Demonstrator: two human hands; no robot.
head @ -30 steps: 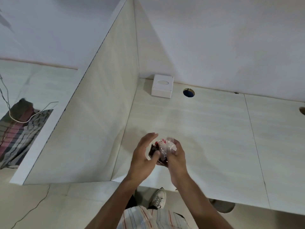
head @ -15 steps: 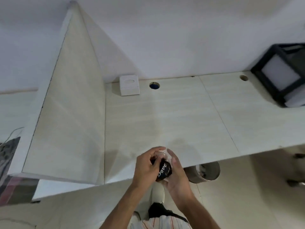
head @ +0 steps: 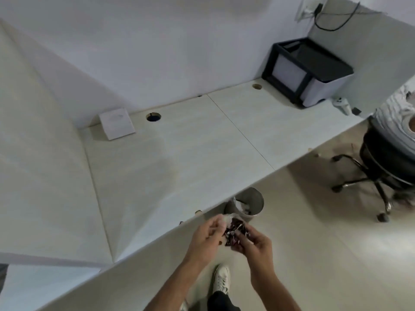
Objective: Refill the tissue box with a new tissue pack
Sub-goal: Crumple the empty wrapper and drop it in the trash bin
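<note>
A white square tissue box (head: 116, 123) sits in the far left corner of the pale desk (head: 179, 153), against the wall and the side partition. Just off the desk's front edge, my left hand (head: 205, 240) and my right hand (head: 256, 245) both grip a crumpled wrapper (head: 233, 230), dark with clear plastic and red-white marks. The wrapper is bunched between my fingers, so its shape is partly hidden. The hands are far from the tissue box.
A metal waste bin (head: 247, 204) with white scraps inside stands under the desk edge, just beyond my hands. A black-framed storage box (head: 307, 70) is at the desk's far right. A black swivel chair (head: 386, 162) stands on the right. A cable hole (head: 153, 116) lies beside the tissue box.
The view swung right and back from the desk. My hands, still holding the wrapper, moved off the desk's front edge toward the waste bin.
</note>
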